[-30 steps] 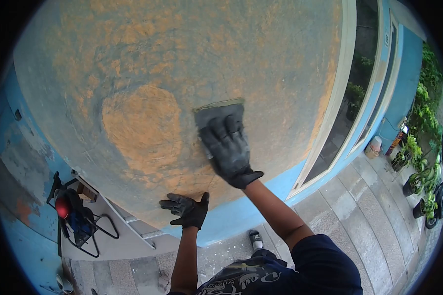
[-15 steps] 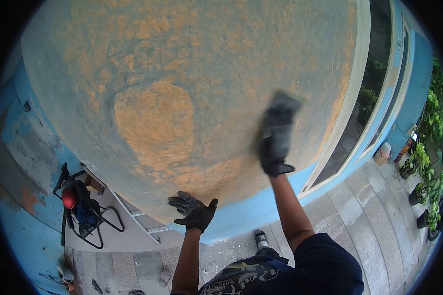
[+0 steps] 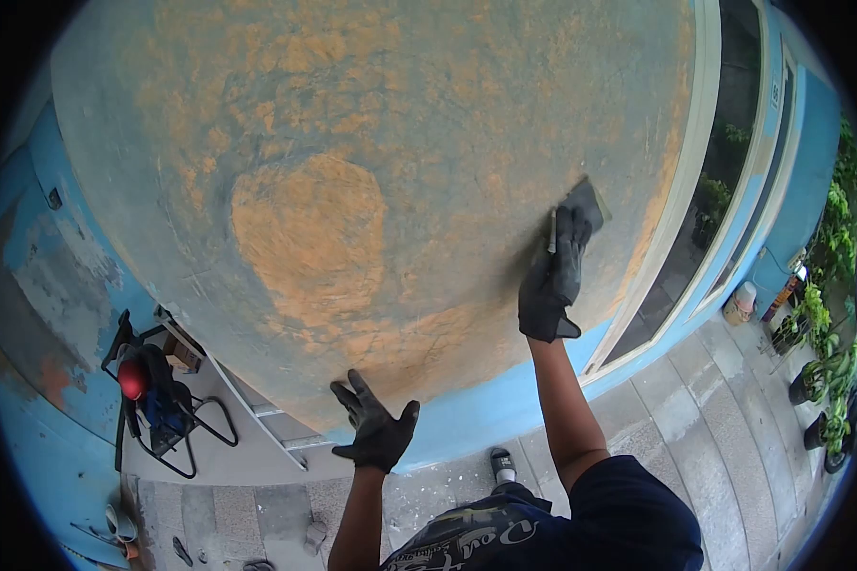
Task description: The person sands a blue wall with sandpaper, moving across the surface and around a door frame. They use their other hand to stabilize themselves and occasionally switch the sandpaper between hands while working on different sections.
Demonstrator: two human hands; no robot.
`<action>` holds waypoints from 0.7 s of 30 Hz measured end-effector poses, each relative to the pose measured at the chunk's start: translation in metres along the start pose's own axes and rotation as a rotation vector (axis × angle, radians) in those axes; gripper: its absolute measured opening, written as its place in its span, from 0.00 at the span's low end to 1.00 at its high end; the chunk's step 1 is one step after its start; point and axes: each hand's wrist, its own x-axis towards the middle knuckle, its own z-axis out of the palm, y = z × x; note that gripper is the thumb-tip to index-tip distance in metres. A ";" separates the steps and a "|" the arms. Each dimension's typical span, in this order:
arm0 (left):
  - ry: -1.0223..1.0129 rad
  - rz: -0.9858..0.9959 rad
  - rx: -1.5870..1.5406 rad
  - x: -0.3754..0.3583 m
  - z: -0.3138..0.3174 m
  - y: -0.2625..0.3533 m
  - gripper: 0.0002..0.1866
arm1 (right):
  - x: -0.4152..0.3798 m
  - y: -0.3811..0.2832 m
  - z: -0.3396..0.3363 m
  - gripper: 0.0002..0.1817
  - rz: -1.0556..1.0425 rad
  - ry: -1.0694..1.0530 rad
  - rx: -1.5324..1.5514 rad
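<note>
A black glove covers my right hand [image 3: 557, 281], which presses a dark folded sheet of sandpaper [image 3: 588, 202] flat to the wall with its fingers. The wall [image 3: 448, 209] carries worn grey-green and orange patches, with one large rounded orange patch left of centre. My left hand [image 3: 379, 423], gloved in black too, is open with fingers spread, close to the wall's lower orange part and holding nothing. Under both hands runs a light blue painted band [image 3: 476, 409].
White-framed windows [image 3: 681, 228] border the wall on the right. At left stand a dark chair [image 3: 167, 409] with a red round object [image 3: 133, 379] on it, and a metal ladder [image 3: 257, 404]. Potted plants [image 3: 814, 381] line the right of the paved floor [image 3: 724, 419].
My right hand has moved slightly right and down with the sandpaper, and it is less blurred now. The left hand stays near the same spot, its fingers more spread.
</note>
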 end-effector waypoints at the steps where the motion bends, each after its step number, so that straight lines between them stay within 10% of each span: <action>1: -0.028 0.016 -0.166 -0.008 -0.011 0.009 0.63 | 0.010 -0.014 -0.004 0.21 -0.258 0.059 -0.431; 9: 0.439 0.695 0.118 -0.031 -0.128 0.090 0.48 | -0.032 -0.134 0.011 0.31 -0.349 -1.099 -0.042; 15: -0.413 0.852 -0.259 -0.017 -0.103 0.036 0.42 | -0.074 -0.144 -0.007 0.23 -0.094 -1.385 0.421; 21: -0.711 0.592 -0.205 -0.030 -0.077 -0.006 0.41 | -0.102 -0.136 -0.020 0.26 0.033 -1.422 0.550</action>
